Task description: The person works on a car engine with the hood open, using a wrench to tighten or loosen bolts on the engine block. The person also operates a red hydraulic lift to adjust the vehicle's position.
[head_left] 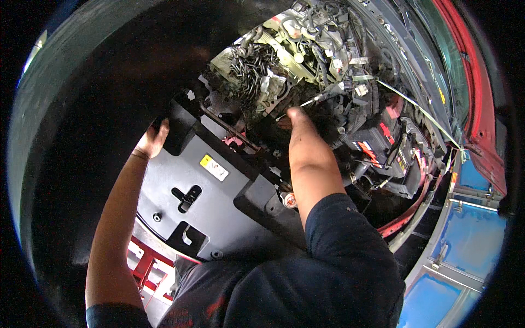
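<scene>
My left hand (153,140) is at the left end of a grey-black plastic cover (180,158) across the front of an open car engine bay. Its thumb shows over the cover's edge, and the other fingers curl out of sight in shadow. Deep in the bay, my right hand (296,113) reaches among engine parts at arm's length. Its fingers are largely hidden, so any grip cannot be made out. Just beyond it lies a thin, pale, rod-like piece (314,99). Bare metal engine parts (279,98) and tangled wiring surround that hand.
A car battery (377,143) with red markings stands right of my right arm. A round cap (290,200) sits by the cover's rear edge. Blue panels (473,229) line the right side. A large dark curved surface (93,104) fills the left.
</scene>
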`<state>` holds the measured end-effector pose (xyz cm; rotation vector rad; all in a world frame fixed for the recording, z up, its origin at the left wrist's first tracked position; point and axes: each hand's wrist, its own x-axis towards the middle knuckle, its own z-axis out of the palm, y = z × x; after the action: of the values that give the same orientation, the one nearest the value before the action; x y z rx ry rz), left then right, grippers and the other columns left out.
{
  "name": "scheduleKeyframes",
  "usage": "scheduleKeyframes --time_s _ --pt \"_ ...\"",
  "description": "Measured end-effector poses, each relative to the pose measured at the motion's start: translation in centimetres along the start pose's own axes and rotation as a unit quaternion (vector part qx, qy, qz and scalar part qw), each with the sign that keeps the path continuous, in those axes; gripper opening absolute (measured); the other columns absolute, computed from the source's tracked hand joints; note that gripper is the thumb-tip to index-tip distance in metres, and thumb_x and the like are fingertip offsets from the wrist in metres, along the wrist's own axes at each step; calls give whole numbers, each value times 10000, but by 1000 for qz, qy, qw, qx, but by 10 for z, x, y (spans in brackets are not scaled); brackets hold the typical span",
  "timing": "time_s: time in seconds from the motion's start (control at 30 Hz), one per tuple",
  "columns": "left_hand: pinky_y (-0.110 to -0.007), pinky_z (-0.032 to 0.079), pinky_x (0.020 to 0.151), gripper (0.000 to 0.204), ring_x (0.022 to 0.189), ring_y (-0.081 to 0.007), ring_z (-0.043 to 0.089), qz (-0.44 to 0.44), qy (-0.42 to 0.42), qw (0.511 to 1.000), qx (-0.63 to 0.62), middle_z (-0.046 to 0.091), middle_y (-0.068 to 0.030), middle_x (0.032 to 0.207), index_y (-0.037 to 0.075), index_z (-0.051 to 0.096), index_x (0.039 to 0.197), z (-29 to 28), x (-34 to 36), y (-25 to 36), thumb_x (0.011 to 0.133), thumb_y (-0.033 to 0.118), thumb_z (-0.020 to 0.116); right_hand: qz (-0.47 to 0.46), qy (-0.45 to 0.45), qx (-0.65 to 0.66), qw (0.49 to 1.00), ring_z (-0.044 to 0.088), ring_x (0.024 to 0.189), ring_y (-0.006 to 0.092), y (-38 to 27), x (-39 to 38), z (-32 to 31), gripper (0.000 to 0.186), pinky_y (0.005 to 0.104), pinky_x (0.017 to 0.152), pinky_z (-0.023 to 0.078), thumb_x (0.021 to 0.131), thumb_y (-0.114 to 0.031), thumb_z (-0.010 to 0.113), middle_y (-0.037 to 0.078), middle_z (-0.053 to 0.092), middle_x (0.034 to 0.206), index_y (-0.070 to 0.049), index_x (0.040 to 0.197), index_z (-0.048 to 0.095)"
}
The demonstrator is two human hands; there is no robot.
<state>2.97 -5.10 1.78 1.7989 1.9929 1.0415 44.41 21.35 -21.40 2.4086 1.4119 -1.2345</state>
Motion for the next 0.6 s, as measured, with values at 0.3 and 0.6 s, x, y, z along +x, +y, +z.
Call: scheduleKeyframes --time_s 0.3,0.6 --pt "-422 406 994 393 1143 -377 519 -10 -10 999 -31 570 -194 1205 35 573 1170 -12 -6 17 806 182 561 -58 174 271 945 526 1160 358 22 -95 47 332 432 937 429 921 -252 566 223 540 1271 18 1110 607" --pt "-419 407 987 389 1136 -381 522 48 27 997 48 569 -189 1205 36 571 1168 -5 -11 -1 808 179 553 -93 206 -23 974 609 1017 353 -8 -129 39 344 436 861 486 899 -281 555 238 625 1076 16 1047 646"
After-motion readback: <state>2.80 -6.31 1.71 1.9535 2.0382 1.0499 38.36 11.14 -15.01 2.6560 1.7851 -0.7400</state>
